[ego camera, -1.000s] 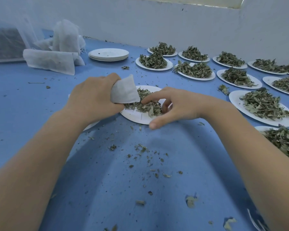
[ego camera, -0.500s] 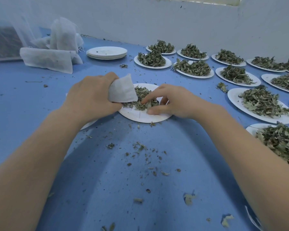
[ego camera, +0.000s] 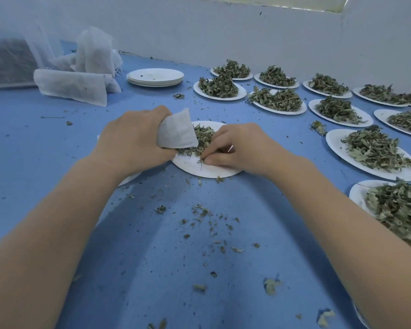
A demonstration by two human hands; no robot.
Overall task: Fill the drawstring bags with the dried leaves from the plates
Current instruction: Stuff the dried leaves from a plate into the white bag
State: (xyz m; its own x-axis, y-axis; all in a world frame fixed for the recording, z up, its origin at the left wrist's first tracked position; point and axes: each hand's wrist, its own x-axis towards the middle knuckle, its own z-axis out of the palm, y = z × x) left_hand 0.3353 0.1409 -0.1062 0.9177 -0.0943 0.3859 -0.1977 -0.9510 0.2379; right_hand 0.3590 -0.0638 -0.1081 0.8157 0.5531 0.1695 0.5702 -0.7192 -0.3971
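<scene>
The left hand grips a small white drawstring bag, fingers curled round its bunched end, so that the bag's free part stands out over the left side of a white paper plate. The right hand rests on the same plate, its thumb and curled fingers pinching at the dried leaves heaped on the plate's far half; the two hands are close together with the bag between them. This plate sits about mid-way across the blue table, and the rim of another plate shows from under the left wrist. Loose leaf crumbs are scattered on the blue surface just nearer than the plate, between the forearms. Toward the far left corner lie filled white bags in a pile, with a clear mesh sack of leaves behind them. Just right of that pile is a stack of empty plates. Along the far edge and down the right edge stand many plates of dried leaves, in rows, each heaped. A pale wall runs behind the table.
</scene>
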